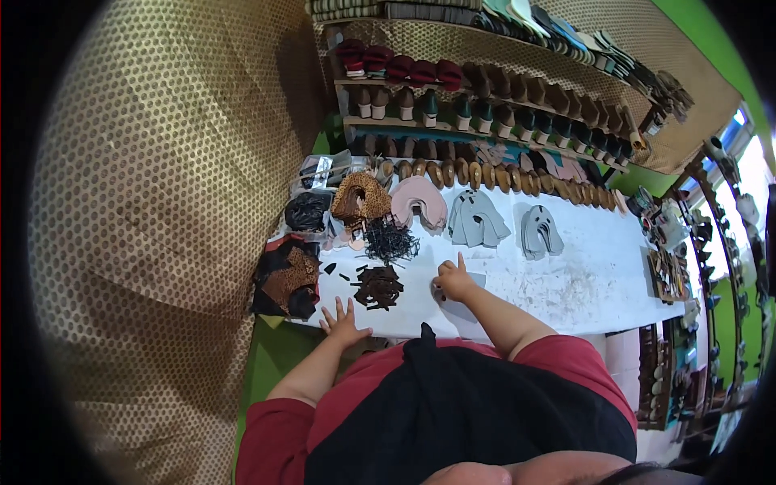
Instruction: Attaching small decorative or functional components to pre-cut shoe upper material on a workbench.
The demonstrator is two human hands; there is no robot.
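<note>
Dark-brown strips [378, 287], axes mixed, lie between one and two o'clock from my nearer left hand [345, 326], spread, released; my right hand's [455, 283] hold I cannot tell.

right fingers [447, 279]: undersides hidden | striped stack [349, 8]: cut by upper edge | right-side racked items [748, 210]: too small
</note>
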